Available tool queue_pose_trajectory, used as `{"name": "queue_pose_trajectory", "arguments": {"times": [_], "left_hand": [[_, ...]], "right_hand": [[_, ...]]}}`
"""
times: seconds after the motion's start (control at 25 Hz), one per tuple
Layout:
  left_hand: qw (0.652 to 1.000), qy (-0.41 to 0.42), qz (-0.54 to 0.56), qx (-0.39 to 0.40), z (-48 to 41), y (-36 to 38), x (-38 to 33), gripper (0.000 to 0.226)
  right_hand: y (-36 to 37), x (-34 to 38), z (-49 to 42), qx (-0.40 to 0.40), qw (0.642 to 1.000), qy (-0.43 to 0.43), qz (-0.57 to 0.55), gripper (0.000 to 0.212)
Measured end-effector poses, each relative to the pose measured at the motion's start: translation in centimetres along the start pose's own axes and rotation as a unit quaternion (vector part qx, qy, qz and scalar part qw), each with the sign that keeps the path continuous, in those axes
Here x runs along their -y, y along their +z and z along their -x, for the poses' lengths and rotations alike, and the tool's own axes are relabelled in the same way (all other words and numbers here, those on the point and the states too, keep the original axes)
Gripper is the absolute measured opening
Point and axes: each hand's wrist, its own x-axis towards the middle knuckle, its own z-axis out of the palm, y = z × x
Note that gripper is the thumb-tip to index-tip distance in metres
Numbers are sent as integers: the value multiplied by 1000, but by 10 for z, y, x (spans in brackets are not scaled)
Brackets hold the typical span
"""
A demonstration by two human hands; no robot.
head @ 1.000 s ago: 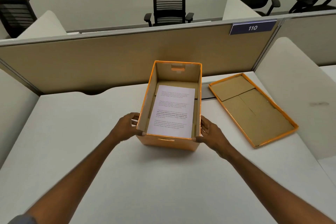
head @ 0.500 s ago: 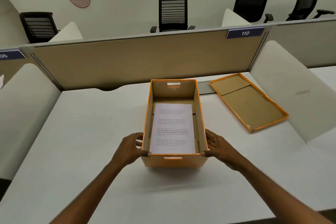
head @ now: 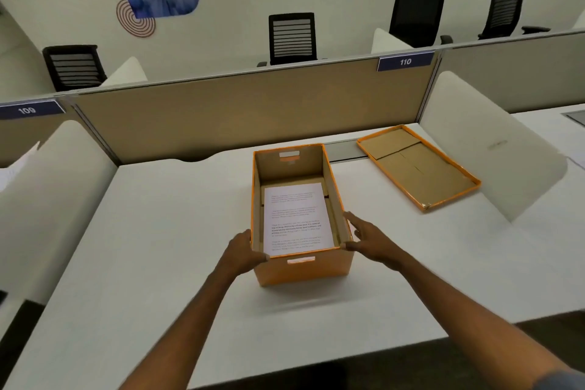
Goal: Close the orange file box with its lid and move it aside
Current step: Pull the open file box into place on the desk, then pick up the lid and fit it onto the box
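The orange file box [head: 304, 272] stands open on the white desk [head: 158, 231], with a printed sheet [head: 296, 218] lying flat inside. My left hand [head: 242, 252] grips its near left corner, thumb over the front rim. My right hand [head: 370, 239] is beside the near right corner with its fingers spread; only the thumb touches the box. The orange lid [head: 418, 168] lies upside down on the desk to the right of the box, brown inside facing up, untouched.
A tan partition [head: 253, 117] runs along the desk's back edge. White side dividers stand at the left [head: 47, 199] and at the right [head: 493, 149], the right one just past the lid. Black office chairs stand beyond the partition.
The box has come toward me across the desk between both hands. My right hand's fingers have loosened and spread off the right wall. The lid has not moved.
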Motion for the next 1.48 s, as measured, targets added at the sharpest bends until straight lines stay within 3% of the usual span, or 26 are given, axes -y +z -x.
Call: {"name": "queue_pose_trajectory", "arguments": {"times": [0.12, 0.24, 0.4, 0.6, 1.0, 1.48], "left_hand": [[997, -4, -62, -36, 5, 23, -8, 105], [987, 95, -78, -105, 18, 51, -46, 91], [966, 231, -82, -83, 18, 94, -114, 79], [940, 308, -139, -45, -19, 157, -197, 79], [908, 298, -292, 22, -124, 302, -321, 82], [902, 219, -354, 113, -183, 400, -350, 77]], "right_hand": [[-8, -7, 11, -63, 993, -19, 101, 88], [-26, -25, 23, -101, 981, -35, 161, 86], [-69, -57, 36, -136, 974, -23, 178, 85], [-146, -108, 34, -156, 965, -5, 209, 86], [-288, -220, -10, -86, 947, 29, 309, 86], [-329, -283, -50, 10, 920, 41, 390, 83]]}}
